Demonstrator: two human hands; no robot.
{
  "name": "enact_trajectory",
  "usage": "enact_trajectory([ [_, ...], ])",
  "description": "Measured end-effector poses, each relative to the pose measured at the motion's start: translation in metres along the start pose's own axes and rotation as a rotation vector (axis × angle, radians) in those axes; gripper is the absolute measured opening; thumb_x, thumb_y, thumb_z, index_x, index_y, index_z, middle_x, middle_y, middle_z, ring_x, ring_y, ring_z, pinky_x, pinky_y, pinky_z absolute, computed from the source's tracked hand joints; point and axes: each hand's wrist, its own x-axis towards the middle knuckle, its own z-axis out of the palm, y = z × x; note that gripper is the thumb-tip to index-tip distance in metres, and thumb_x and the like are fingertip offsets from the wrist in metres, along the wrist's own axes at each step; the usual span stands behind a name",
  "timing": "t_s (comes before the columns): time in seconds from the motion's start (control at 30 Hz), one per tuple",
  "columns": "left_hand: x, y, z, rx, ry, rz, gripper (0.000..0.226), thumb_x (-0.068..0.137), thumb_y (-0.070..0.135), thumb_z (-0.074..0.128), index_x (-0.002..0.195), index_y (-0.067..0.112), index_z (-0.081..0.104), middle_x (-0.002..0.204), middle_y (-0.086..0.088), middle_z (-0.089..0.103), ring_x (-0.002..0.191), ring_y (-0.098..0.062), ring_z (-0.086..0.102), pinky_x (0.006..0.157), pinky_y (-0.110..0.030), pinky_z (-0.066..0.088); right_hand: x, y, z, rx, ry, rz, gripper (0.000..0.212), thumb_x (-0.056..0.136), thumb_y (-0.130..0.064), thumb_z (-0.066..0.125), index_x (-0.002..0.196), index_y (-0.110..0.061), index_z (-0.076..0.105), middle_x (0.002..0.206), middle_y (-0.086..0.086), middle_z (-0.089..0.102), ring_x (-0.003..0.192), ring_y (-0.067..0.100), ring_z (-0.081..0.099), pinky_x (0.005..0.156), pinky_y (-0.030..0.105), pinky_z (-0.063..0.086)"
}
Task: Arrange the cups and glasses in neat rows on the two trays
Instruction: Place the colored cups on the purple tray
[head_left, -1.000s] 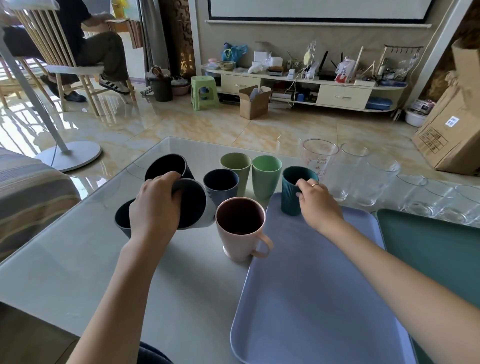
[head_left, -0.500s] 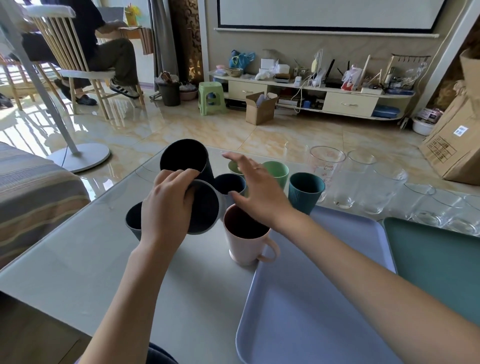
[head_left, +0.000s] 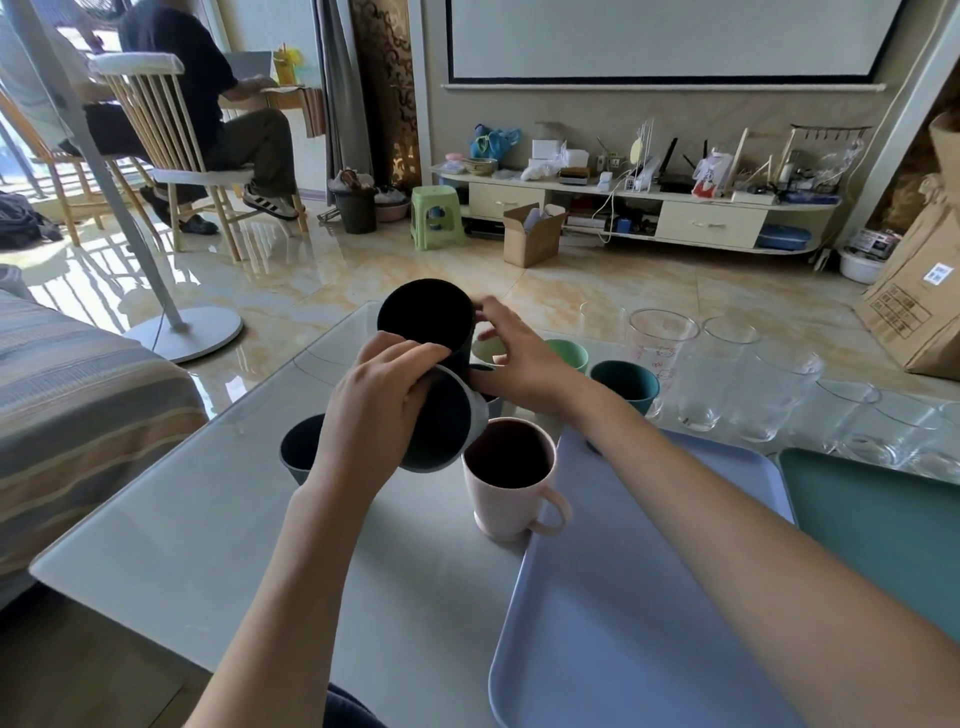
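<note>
1. The left hand (head_left: 382, 410) is gripping a dark cup (head_left: 441, 426) at centre frame, tipped on its side, mouth facing the camera, long axis running roughly toward the viewer.
2. Just above it, a second dark cup (head_left: 426, 325) is also showing its mouth to the camera, tilted; it looks raised off the tabletop (head_left: 197, 519), though I cannot tell what is bearing it.
3. The right hand (head_left: 519, 358) is reaching across from the right, fingers spread and holding nothing, its fingertips touching or nearly at the right side of that upper cup. This hand looks the nearer one for taking it.
4. The lilac tray (head_left: 649, 597) is lying to the lower right of both hands, its surface almost bare; the green tray (head_left: 883, 519) is sitting beside it at the right edge.
5. So any cup taken is having to travel right and toward the viewer, past the pink mug (head_left: 506, 478) standing upright against the lilac tray's left rim.
6. A teal ribbed cup (head_left: 626, 387) is already standing at the tray's far corner; clear glasses (head_left: 701, 384) are waiting in the upper right, off the trays.
7. Both forearms are extending from the bottom edge, converging at centre.
</note>
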Motion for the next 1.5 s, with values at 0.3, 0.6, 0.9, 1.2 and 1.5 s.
enact_trajectory([
  [0.3,0.011,0.049,0.002,-0.071,-0.024,0.156,0.025,0.081,0.005,0.054,0.101,0.006,0.068,0.097,-0.007,0.071,0.102,-0.022,0.054,0.069,-0.047,0.054,-0.037,-0.014,-0.052,0.025,-0.026,0.033,0.071,0.077,-0.001,0.071,0.132,-0.028,0.034,0.119,-0.008,0.049,0.104,0.003,0.049,0.073,-0.002,0.039],
  [0.6,0.007,0.095,0.035,-0.169,-0.139,0.332,0.027,0.077,0.001,0.056,0.098,0.009,0.071,0.092,-0.005,0.073,0.098,-0.02,0.056,0.077,-0.036,0.052,-0.102,0.015,-0.095,0.011,-0.027,0.203,0.085,0.073,-0.004,0.074,0.101,-0.072,0.03,0.111,-0.019,0.056,0.099,-0.012,0.056,0.08,0.014,0.05],
  [0.9,-0.008,0.107,0.082,-0.128,-0.522,0.225,0.032,0.086,0.009,0.049,0.111,0.021,0.065,0.104,-0.005,0.066,0.104,-0.021,0.056,0.077,-0.034,0.046,-0.152,0.079,-0.077,0.09,0.042,0.372,0.085,0.066,-0.011,0.081,0.111,-0.064,0.033,0.11,-0.027,0.057,0.102,-0.012,0.054,0.072,0.007,0.049],
  [1.2,-0.019,0.1,0.106,-0.081,-0.651,0.14,0.046,0.092,0.01,0.041,0.132,0.03,0.051,0.136,0.003,0.054,0.128,-0.015,0.046,0.093,-0.033,0.045,-0.161,0.117,-0.039,0.117,0.293,0.377,0.063,0.067,-0.014,0.081,0.108,-0.045,0.044,0.102,-0.02,0.06,0.082,0.0,0.063,0.062,0.011,0.05],
  [1.5,-0.017,0.101,0.106,-0.082,-0.683,0.116,0.058,0.088,-0.005,0.036,0.138,0.023,0.044,0.15,0.001,0.036,0.14,-0.011,0.028,0.11,-0.032,0.033,-0.148,0.119,-0.021,0.169,0.397,0.372,0.06,0.071,-0.011,0.078,0.12,-0.024,0.046,0.095,-0.018,0.058,0.074,-0.003,0.058,0.056,0.003,0.045],
])
